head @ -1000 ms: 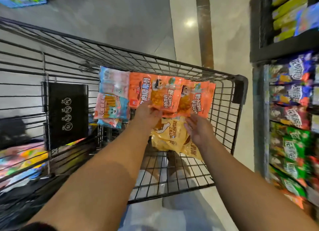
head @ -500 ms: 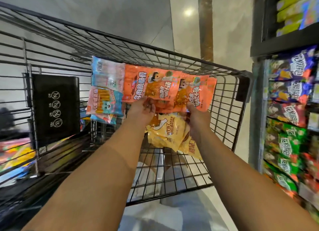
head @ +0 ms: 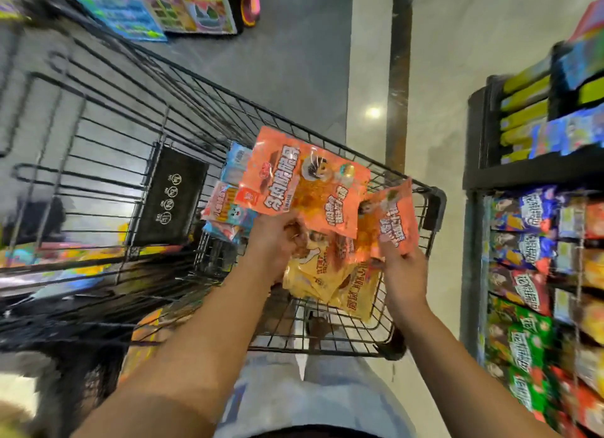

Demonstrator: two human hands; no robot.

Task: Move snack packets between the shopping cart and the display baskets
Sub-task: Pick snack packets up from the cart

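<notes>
Over the black wire shopping cart [head: 434, 205], my left hand [head: 277, 238] grips the lower edge of a large orange snack packet [head: 294, 182], lifted and tilted. To its right, my right hand [head: 403, 267] pinches a second orange packet [head: 397, 220] by its bottom edge. Yellow snack packets [head: 327, 277] lie on the cart's child-seat shelf under both hands. Pink and blue packets [head: 228, 202] lean against the seat back at the left. Display baskets [head: 536, 241] at the right hold rows of blue, red and green packets.
A black warning flap [head: 170, 199] hangs on the cart's seat back. Colourful goods lie in the main cart basket [head: 65, 261] at the left. A dark shelf [head: 523, 172] with yellow-green boxes stands above the display baskets. Tiled floor runs between cart and shelving.
Both hands have taken hold of orange packets and lifted them off the cart's seat back. The view has swung, tilting the cart and blurring the edges.
</notes>
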